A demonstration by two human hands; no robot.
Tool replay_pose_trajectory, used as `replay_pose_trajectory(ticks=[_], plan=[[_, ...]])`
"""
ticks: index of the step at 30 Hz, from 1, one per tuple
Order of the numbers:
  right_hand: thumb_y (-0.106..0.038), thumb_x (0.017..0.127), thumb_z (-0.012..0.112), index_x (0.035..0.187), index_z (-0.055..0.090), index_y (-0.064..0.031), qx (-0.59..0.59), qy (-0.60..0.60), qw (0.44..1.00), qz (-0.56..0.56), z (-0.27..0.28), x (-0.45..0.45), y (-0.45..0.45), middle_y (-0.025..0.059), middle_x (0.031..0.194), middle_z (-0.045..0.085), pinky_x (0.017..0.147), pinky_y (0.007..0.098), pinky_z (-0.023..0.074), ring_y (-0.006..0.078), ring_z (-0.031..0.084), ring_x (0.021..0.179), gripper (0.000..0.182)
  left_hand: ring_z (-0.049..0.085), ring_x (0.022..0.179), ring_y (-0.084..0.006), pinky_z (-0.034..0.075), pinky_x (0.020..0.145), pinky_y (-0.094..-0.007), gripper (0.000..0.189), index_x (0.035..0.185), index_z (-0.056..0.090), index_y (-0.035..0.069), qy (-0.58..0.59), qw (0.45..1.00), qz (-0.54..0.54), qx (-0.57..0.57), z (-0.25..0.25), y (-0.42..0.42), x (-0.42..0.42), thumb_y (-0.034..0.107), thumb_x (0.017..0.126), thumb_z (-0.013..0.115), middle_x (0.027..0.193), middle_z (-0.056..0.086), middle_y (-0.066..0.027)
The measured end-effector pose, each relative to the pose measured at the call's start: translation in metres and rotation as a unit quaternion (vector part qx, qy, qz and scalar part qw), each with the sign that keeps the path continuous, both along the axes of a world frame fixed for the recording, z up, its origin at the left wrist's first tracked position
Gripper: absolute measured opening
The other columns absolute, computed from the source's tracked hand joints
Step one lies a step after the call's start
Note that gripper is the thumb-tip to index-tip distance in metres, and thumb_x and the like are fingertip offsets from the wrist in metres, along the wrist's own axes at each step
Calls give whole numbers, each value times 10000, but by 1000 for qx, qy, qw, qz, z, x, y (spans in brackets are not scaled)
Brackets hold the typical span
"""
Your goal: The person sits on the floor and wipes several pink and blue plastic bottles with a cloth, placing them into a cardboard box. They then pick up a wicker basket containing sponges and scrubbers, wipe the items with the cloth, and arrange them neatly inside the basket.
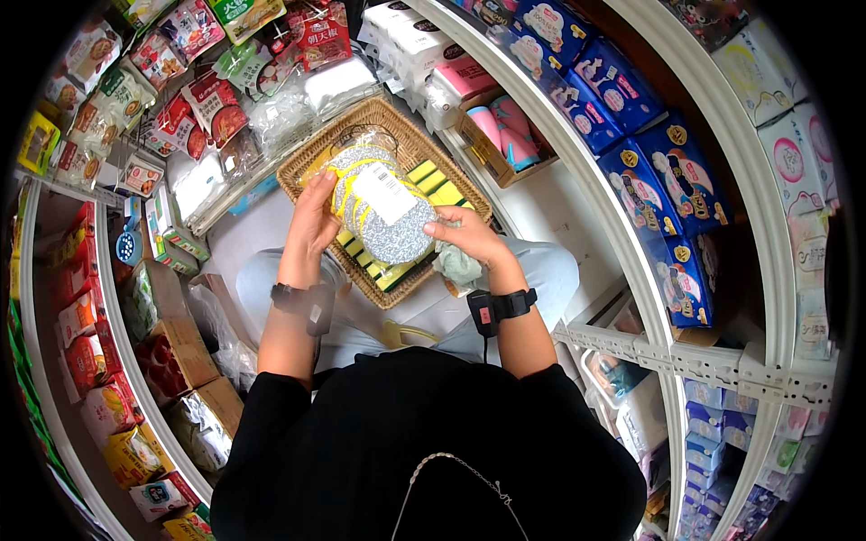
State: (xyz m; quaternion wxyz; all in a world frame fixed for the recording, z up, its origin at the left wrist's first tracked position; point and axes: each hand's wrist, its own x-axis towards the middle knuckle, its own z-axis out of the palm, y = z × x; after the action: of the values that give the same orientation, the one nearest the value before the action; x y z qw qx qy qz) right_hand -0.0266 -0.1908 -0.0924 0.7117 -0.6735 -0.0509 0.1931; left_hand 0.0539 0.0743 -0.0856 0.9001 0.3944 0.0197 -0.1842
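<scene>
Both my hands hold a clear pack of round grey scouring pads (pixel 396 233) with yellow edges, above a wicker basket (pixel 385 115). My left hand (pixel 314 213) grips the pack's left side. At its lower right edge is my right hand (pixel 467 233), thumb on top. A crumpled grey-green cloth (pixel 458 264) hangs beneath the right palm, seemingly held there too. A white label with a printed code (pixel 385 193) lies across the top pads. Yellow and dark green sponges (pixel 440 186) line the basket under the pack, partly hidden by it.
Seasoning packets (pixel 213 108) hang at the far left. Blue tissue packs (pixel 619 101) fill the right shelf. A cardboard box (pixel 497 152) with pink and blue rolls stands right of the basket. Open cartons (pixel 179 351) sit to the left. A yellow stool (pixel 402 333) shows between my legs.
</scene>
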Motion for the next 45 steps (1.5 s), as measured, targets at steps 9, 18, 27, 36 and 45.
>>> replay_pose_trajectory(ticks=[9,18,27,36,45], plan=[[-213,825,695,1067,632,13,-24,-25,999,-31,15,-5,-3,2,976,636,867,265,422,84,542,932,338,569,1021,-145,467,869,-272,398,1242,497,-33,-74,995,11,60,22,4,1,208,930,547,1155,591,-97],[-159,799,713,889,650,-6,-85,-53,995,-18,31,-7,0,-18,834,606,748,241,431,66,519,812,189,593,984,-143,475,841,-256,427,1226,511,-57,-104,990,16,89,42,4,3,230,918,578,1110,615,-110],[-116,869,624,878,623,-5,-52,-20,995,-81,1,-9,-15,47,778,644,746,244,458,108,605,751,111,574,1041,-197,454,902,-326,342,1192,513,-44,-39,974,215,68,-4,48,19,198,959,445,1150,591,-129],[-120,873,616,912,624,-6,-28,15,993,-110,-24,-1,-12,30,806,636,751,239,450,104,607,756,121,500,1177,-312,386,1030,-461,338,1217,437,-71,177,922,306,-155,-94,66,71,133,955,380,1251,521,-202],[-110,878,606,940,630,2,-39,30,990,-132,-40,1,-26,41,812,645,753,247,459,118,618,769,130,595,975,-237,508,846,-364,220,1094,533,-39,69,984,166,-8,-131,29,152,85,933,450,1090,583,-148]])
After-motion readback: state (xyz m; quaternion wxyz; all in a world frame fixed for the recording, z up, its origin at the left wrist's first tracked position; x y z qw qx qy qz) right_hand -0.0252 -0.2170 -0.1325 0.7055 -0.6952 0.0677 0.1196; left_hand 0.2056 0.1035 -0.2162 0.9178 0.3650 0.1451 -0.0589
